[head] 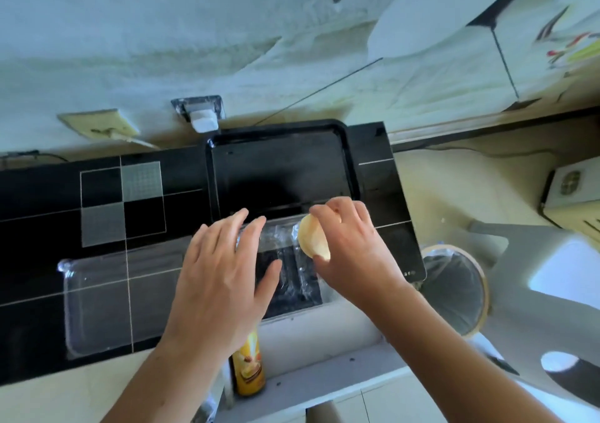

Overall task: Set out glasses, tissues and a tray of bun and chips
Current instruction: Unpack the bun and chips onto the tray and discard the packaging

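A black tray (282, 169) lies at the back of the black tiled table, bare inside. In front of it sits a clear plastic chip sleeve (285, 260). My right hand (350, 250) pinches a small stack of pale yellow chips (313, 237) just above the sleeve's right end. My left hand (224, 276) hovers with straight fingers over the sleeve's left end. A yellow chip can (249, 367) stands below the table edge, partly hidden by my left wrist.
A clear plastic tray (97, 309) lies on the table at the left. A bin with a dark liner (454, 292) stands right of the table, beside a white plastic chair (535, 276). A white socket box (203, 114) is on the wall behind.
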